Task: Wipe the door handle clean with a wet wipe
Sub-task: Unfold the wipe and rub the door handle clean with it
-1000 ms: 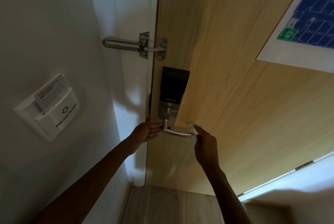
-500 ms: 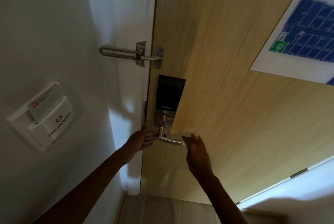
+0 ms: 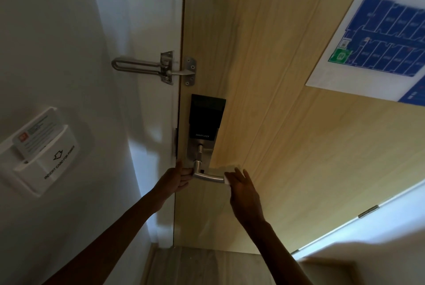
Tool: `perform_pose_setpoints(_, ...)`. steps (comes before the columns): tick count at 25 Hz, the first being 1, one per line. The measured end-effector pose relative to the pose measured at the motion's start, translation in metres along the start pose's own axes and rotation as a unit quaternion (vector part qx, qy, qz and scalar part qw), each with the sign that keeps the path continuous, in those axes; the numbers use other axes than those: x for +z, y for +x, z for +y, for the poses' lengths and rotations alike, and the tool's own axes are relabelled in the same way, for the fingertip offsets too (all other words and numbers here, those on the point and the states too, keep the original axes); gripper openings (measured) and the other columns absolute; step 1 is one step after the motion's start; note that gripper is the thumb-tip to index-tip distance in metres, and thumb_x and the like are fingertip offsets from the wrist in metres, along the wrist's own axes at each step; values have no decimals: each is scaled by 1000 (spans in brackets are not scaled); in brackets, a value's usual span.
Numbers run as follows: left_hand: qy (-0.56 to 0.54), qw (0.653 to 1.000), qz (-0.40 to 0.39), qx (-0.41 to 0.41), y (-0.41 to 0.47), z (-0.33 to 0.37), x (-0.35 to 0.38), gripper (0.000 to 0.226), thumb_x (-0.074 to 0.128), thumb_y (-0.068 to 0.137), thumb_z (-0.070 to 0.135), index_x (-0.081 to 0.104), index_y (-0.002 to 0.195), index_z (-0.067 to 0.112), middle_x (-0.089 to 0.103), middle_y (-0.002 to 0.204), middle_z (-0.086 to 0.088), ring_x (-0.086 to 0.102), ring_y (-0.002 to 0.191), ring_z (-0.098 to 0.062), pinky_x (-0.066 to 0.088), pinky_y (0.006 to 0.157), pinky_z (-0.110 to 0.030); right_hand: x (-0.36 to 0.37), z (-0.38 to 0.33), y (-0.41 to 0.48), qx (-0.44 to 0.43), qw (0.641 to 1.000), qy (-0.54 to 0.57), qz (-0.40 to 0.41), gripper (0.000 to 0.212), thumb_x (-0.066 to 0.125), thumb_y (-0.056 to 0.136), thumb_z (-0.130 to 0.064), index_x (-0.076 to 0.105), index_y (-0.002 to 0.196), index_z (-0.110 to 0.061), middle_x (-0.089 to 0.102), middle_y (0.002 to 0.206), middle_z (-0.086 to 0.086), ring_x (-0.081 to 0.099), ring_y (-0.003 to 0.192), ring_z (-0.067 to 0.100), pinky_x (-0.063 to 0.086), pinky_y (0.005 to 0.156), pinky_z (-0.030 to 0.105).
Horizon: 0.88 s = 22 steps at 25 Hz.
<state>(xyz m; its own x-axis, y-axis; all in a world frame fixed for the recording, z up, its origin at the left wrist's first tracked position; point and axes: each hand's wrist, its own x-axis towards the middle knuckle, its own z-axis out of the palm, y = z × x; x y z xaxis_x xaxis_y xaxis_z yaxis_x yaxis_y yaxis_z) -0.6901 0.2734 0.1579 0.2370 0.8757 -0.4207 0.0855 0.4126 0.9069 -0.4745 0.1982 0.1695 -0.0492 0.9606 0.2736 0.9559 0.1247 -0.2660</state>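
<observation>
White wall [image 3: 57, 43] left, card holder [image 3: 43, 149] lower than before. Left hand [image 3: 176, 179] gripping handle [image 3: 208, 176] at its lock end; right hand [image 3: 243, 195] pinching wipe [image 3: 227, 180] at handle tip. Wipe mostly hidden. Poster [image 3: 379, 38] cut off right.

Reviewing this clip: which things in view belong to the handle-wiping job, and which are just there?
In the job: door handle, wet wipe, right hand, left hand.

Just there: swing latch, key card holder, floor plan, smart lock panel.
</observation>
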Motion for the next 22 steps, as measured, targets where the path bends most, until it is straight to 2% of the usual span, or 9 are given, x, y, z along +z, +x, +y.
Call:
perform_pose_setpoints(4, 7, 1000, -1, 22, -1, 2, 0, 67, 12, 98, 51, 59, 125, 11, 61, 130, -13, 54, 125, -22, 46, 92, -24, 12, -55, 12, -44, 998, 28, -25, 45, 56, 89, 3, 52, 130, -14, 54, 136, 12, 46, 131, 27, 33, 114, 39)
perform_pose_setpoints(7, 9, 1000, 4, 19, -1, 6, -2, 68, 11, 98, 50, 59, 125, 11, 62, 130, -11, 53, 126, -21, 46, 84, -17, 9, -53, 15, -57, 998, 22, -22, 36, 60, 88, -4, 58, 123, -14, 65, 122, 11, 59, 117, 22, 23, 117, 45)
perform_pose_setpoints(10, 11, 1000, -1, 19, -2, 8, -4, 68, 10, 98, 51, 61, 122, 12, 63, 129, -9, 55, 124, -19, 45, 90, -22, 2, -22, 9, -2, 1000, -13, 4, 25, 60, 91, -15, 63, 116, -17, 70, 114, 6, 63, 109, 17, 19, 117, 49)
perform_pose_setpoints(12, -1, 1000, 0, 19, -2, 10, -8, 68, 12, 97, 54, 67, 112, 16, 68, 120, -6, 62, 113, -15, 48, 89, -23, 4, -25, 12, 8, 1000, -22, 3, 21, 60, 91, -16, 65, 111, -18, 72, 107, 4, 65, 103, 16, 18, 117, 51)
perform_pose_setpoints(15, -26, 1000, 4, 2, -3, 17, -15, 68, 17, 93, 62, 75, 89, 26, 76, 95, 3, 70, 89, -5, 55, 73, -20, 15, -62, 27, 19, 999, 30, -19, 18, 58, 91, -13, 66, 107, -16, 73, 100, 5, 67, 94, 17, 25, 116, 49)
perform_pose_setpoints(17, -26, 1000, 0, -5, -2, 19, -17, 70, 19, 92, 64, 77, 81, 26, 78, 88, 6, 71, 87, -5, 55, 69, -19, 19, -77, 30, 17, 999, 42, -14, 19, 59, 90, -9, 67, 107, -14, 74, 98, 7, 67, 92, 18, 29, 114, 49)
perform_pose_setpoints(20, -18, 1000, -15, 1, -5, 21, -17, 69, 17, 94, 62, 77, 83, 28, 77, 87, 9, 70, 88, -2, 54, 72, -19, 12, -61, 23, -56, 998, 27, 5, 17, 56, 95, -19, 68, 106, -15, 75, 101, 7, 70, 92, 13, 20, 119, 49)
perform_pose_setpoints(22, -16, 1000, -22, 2, -9, 22, -15, 67, 15, 94, 61, 74, 91, 28, 77, 85, 12, 69, 87, 1, 53, 73, -18, 2, -35, 21, -70, 998, -3, 0, 22, 51, 97, -27, 69, 106, -17, 75, 105, 5, 70, 93, 11, 15, 120, 47)
